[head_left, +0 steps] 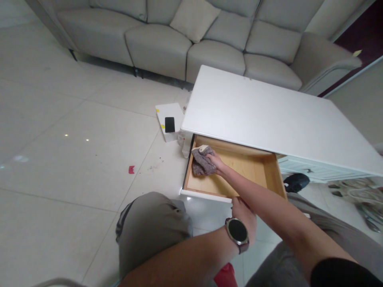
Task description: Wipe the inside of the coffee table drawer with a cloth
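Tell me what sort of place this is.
Most likely a living room in a home: a long grey sofa with a pale cushion stands behind a low white table with an open wooden drawer.

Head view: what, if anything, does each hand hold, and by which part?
Right hand: grey cloth, by its right side. Left hand: at the drawer front; any grip is hidden.

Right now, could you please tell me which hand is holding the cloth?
The right hand holds the cloth inside the open drawer; the left hand, its wrist wearing a watch, is at the drawer's front edge.
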{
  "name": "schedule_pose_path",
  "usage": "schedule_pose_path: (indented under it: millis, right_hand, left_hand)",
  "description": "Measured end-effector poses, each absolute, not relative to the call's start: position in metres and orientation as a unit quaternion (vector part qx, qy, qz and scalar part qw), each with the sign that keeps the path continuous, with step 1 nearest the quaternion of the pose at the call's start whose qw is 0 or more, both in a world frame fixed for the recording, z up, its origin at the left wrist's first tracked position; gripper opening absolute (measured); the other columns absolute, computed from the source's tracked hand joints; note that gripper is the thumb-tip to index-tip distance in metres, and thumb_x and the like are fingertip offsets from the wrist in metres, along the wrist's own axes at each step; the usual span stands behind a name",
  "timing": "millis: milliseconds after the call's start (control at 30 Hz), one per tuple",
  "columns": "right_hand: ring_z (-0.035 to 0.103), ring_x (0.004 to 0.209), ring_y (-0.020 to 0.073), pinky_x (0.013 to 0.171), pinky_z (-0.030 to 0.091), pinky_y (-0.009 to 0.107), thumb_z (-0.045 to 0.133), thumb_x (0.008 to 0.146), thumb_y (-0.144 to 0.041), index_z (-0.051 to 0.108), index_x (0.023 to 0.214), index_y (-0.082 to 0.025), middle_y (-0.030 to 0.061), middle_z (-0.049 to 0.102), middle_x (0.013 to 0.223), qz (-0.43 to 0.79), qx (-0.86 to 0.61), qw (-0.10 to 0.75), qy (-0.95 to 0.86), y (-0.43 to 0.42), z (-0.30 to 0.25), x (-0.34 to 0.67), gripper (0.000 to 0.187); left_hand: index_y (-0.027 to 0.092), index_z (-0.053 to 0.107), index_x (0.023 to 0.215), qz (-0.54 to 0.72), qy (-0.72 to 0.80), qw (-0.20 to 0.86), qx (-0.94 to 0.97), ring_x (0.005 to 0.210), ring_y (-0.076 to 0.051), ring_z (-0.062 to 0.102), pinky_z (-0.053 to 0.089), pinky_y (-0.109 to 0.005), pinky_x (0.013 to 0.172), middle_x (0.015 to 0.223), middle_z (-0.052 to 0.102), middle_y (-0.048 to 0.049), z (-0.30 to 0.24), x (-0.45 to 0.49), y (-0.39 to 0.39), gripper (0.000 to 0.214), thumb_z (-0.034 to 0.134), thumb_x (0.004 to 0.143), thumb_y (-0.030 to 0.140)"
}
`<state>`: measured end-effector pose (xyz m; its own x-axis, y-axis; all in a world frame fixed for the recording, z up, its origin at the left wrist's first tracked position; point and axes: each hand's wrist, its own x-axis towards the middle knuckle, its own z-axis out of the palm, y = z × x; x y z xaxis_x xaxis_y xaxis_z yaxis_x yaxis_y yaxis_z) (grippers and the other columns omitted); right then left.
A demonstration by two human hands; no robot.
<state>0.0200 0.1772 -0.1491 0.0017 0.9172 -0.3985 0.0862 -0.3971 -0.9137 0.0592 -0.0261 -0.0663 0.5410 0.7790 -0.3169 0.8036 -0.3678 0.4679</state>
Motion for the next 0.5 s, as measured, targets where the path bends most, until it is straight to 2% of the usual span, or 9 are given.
schedule_pose_path:
  millis: [100,200,267,333,433,500]
  right_hand:
    - [0.063,0.109,0.0259,0.103,0.049,0.047,0.062,0.067,-0.031,0.048,0.127,-0.022,0.008,0.067,0.119,0.509,-0.627,0.358,-0.469,0.16,-0.13,0.063,0.062]
    - [0.059,0.121,0.0289,0.109,0.043,0.05,0.068,0.07,-0.031,0.039,0.146,-0.024,0.0103,0.06,0.137,0.374,-0.576,0.312,-0.657,0.147,-0.102,0.092,0.081]
    - [0.053,0.13,0.0326,0.112,0.04,0.053,0.073,0.072,-0.034,0.032,0.154,-0.024,0.013,0.052,0.149,0.304,-0.528,0.214,-0.764,0.139,-0.09,0.101,0.093]
    - [0.041,0.141,0.0378,0.115,0.035,0.057,0.077,0.072,-0.043,0.034,0.156,-0.026,0.0146,0.04,0.159,0.254,-0.501,0.094,-0.822,0.134,-0.09,0.102,0.097]
    - [0.018,0.149,0.0504,0.112,0.025,0.074,0.081,0.067,-0.053,0.036,0.157,-0.036,0.0115,0.018,0.169,0.216,-0.496,-0.091,-0.836,0.13,-0.108,0.098,0.102]
    - [0.01,0.149,0.0564,0.106,0.024,0.08,0.083,0.066,-0.05,0.032,0.158,-0.044,0.0081,0.008,0.172,0.2,-0.499,-0.169,-0.826,0.134,-0.124,0.095,0.105]
  left_hand:
    - [0.011,0.063,0.14,-0.042,0.47,0.246,0.847,0.118,-0.036,0.058,0.039,-0.054,0.104,0.128,0.068,-0.0201,-0.059,0.058,-0.023,0.049,0.035,0.099,0.015]
    - [0.017,0.056,0.147,-0.042,0.488,0.238,0.838,0.121,-0.033,0.058,0.037,-0.055,0.108,0.132,0.067,-0.0149,-0.058,0.058,-0.023,0.051,0.033,0.101,0.016]
    - [0.017,0.053,0.149,-0.044,0.491,0.235,0.838,0.122,-0.032,0.058,0.038,-0.054,0.108,0.134,0.066,-0.0143,-0.058,0.058,-0.023,0.051,0.033,0.102,0.015]
    - [0.017,0.052,0.149,-0.049,0.485,0.235,0.841,0.123,-0.032,0.058,0.039,-0.054,0.107,0.134,0.066,-0.015,-0.057,0.057,-0.023,0.051,0.033,0.102,0.015]
    - [0.018,0.056,0.147,-0.065,0.473,0.229,0.848,0.122,-0.031,0.058,0.041,-0.053,0.104,0.134,0.066,-0.0147,-0.054,0.056,-0.021,0.051,0.031,0.102,0.014]
    - [0.018,0.058,0.144,-0.077,0.468,0.223,0.852,0.122,-0.032,0.058,0.041,-0.053,0.104,0.134,0.066,-0.0146,-0.052,0.055,-0.02,0.051,0.03,0.102,0.014]
